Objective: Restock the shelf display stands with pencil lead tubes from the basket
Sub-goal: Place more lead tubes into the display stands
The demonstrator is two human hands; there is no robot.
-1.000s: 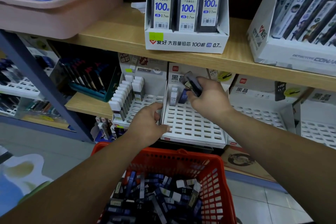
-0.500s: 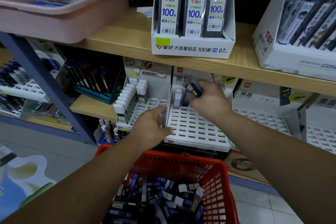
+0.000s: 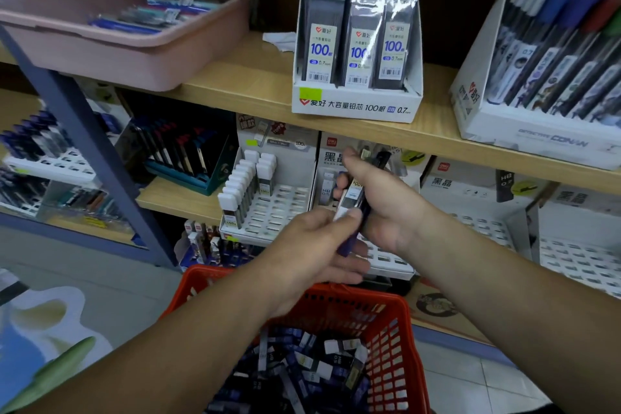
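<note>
My right hand (image 3: 386,208) grips a small bundle of pencil lead tubes (image 3: 356,198) in front of the middle white display stand (image 3: 386,259) on the lower shelf. My left hand (image 3: 316,245) pinches the lower end of that bundle with thumb and fingers. Two tubes (image 3: 327,185) stand at the back of the middle stand. The stand to its left (image 3: 279,212) holds a row of white-capped tubes (image 3: 240,191). Below my arms, the red basket (image 3: 393,319) is full of loose tubes (image 3: 302,366).
White slotted stands (image 3: 490,228) continue to the right on the lower shelf. The upper wooden shelf (image 3: 242,84) carries a pink tray (image 3: 111,50), a box of 100-lead packs (image 3: 356,44) and a pen display box (image 3: 551,70). A blue shelf post (image 3: 94,151) slants at left.
My left hand has left the stand's edge and risen to pinch the tubes. My right hand has drawn the bundle back from the rear of the stand toward me.
</note>
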